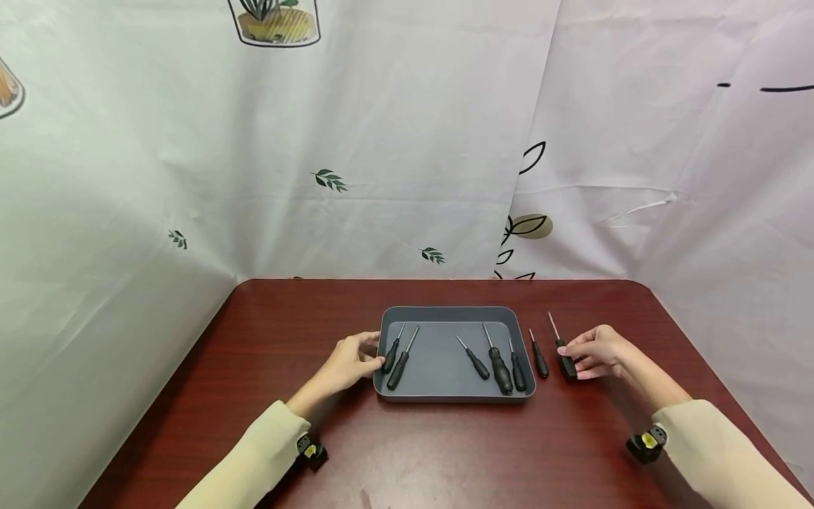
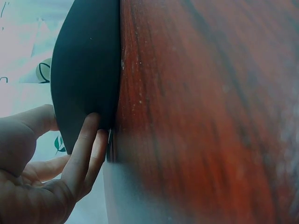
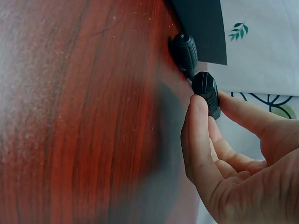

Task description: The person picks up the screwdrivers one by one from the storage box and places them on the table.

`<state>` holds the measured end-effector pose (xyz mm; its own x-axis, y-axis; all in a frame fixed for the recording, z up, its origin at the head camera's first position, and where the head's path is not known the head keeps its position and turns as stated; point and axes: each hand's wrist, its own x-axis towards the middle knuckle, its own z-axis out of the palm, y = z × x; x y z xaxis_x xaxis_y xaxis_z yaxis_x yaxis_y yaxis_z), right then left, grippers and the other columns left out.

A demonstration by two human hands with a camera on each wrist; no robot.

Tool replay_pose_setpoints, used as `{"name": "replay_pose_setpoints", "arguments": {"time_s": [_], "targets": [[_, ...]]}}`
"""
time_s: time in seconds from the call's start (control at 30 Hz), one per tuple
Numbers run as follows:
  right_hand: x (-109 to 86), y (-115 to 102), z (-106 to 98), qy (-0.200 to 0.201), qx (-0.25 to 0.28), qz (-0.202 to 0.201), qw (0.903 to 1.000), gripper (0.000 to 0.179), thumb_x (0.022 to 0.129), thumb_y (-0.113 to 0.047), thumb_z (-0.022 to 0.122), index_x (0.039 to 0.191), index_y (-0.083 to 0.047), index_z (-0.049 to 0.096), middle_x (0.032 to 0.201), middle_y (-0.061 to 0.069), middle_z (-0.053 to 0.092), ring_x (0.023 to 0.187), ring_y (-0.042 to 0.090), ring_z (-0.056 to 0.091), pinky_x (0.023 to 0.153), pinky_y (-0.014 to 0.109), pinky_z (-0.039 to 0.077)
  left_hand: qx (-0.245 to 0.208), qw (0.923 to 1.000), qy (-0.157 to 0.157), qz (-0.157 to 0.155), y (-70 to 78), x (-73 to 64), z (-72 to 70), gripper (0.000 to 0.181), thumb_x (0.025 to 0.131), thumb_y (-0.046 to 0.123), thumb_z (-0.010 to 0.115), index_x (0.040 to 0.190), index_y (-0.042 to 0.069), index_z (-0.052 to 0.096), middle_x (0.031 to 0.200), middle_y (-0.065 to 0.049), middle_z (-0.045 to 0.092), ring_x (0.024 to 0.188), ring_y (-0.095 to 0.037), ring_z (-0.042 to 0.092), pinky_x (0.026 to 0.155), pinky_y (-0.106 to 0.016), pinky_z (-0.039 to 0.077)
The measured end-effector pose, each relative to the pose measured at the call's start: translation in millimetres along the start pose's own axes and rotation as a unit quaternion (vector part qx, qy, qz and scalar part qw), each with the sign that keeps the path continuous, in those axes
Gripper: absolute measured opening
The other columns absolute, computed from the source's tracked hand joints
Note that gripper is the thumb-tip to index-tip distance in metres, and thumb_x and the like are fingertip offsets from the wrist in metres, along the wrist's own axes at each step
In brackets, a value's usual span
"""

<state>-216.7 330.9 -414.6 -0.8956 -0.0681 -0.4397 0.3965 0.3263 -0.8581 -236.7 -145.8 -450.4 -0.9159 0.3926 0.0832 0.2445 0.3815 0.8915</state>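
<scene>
A grey tray (image 1: 439,360) lies on the table with several black-handled screwdrivers in it, two at its left and the others toward its right. My left hand (image 1: 352,362) grips the tray's left wall; in the left wrist view the thumb is at the rim and fingers (image 2: 86,144) press the outer side. To the right of the tray, my right hand (image 1: 600,352) pinches a screwdriver (image 1: 567,364) by its black handle, its shaft pointing away. Between that one and the tray lies another screwdriver (image 1: 539,360) on the table.
The reddish-brown wooden table (image 1: 439,452) has rounded far corners. A white printed cloth (image 1: 394,141) hangs behind it and along both sides. Inside the tray, a larger screwdriver (image 1: 501,371) lies among the right-hand ones.
</scene>
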Motion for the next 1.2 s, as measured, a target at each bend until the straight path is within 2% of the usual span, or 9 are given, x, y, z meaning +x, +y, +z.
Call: {"name": "replay_pose_setpoints", "arguments": {"time_s": [0.13, 0.5, 0.73, 0.93, 1.2], "targets": [[0.7, 3.0, 0.6, -0.001, -0.01, 0.0, 1.0, 0.009, 0.09, -0.007, 0.072, 0.088, 0.002, 0.07, 0.07, 0.005, 0.062, 0.058, 0.015, 0.064, 0.06, 0.034, 0.062, 0.005, 1.0, -0.005, 0.002, -1.2, -1.3, -0.4, 0.054, 0.091, -0.002, 0.068, 0.137, -0.018, 0.045, 0.116, -0.03, 0.063, 0.082, -0.025, 0.071, 0.064, -0.029, 0.062], [3.1, 7.6, 3.7, -0.003, -0.034, -0.002, 0.9994, 0.01, 0.09, -0.004, 0.07, 0.089, 0.006, 0.068, 0.066, 0.004, 0.058, 0.054, 0.012, 0.062, 0.056, 0.031, 0.061, 0.0, 1.0, 0.0, 0.007, 0.0, -4.0, 0.2, 0.054, 0.09, -0.002, 0.069, 0.137, -0.018, 0.046, 0.116, -0.031, 0.064, 0.083, -0.031, 0.071, 0.063, -0.03, 0.061], [3.5, 7.7, 6.5, 0.019, -0.07, -0.018, 0.9972, 0.015, 0.089, -0.004, 0.071, 0.09, 0.01, 0.066, 0.064, 0.006, 0.057, 0.053, 0.013, 0.062, 0.054, 0.032, 0.061, 0.008, 1.0, 0.002, 0.002, 0.0, -2.9, 0.1, 0.054, 0.09, -0.003, 0.068, 0.137, -0.018, 0.046, 0.116, -0.031, 0.063, 0.084, -0.031, 0.071, 0.063, -0.029, 0.061], [4.2, 6.3, 7.8, 0.046, -0.107, -0.031, 0.9927, 0.017, 0.086, -0.005, 0.075, 0.086, 0.01, 0.067, 0.069, 0.009, 0.057, 0.053, 0.015, 0.061, 0.052, 0.032, 0.06, 0.01, 0.9999, 0.0, 0.01, -0.9, -1.3, -0.1, 0.055, 0.091, -0.003, 0.067, 0.137, -0.02, 0.044, 0.117, -0.033, 0.062, 0.084, -0.034, 0.07, 0.063, -0.032, 0.062], [1.7, 3.7, 8.9, 0.056, -0.137, -0.036, 0.9883, 0.021, 0.085, -0.007, 0.076, 0.087, 0.011, 0.067, 0.073, 0.01, 0.058, 0.055, 0.017, 0.062, 0.053, 0.034, 0.061, 0.023, 0.9997, 0.002, 0.004, 0.5, -1.2, 0.0, 0.054, 0.09, -0.001, 0.069, 0.138, -0.015, 0.048, 0.117, -0.027, 0.065, 0.082, -0.025, 0.071, 0.063, -0.029, 0.061]]}}
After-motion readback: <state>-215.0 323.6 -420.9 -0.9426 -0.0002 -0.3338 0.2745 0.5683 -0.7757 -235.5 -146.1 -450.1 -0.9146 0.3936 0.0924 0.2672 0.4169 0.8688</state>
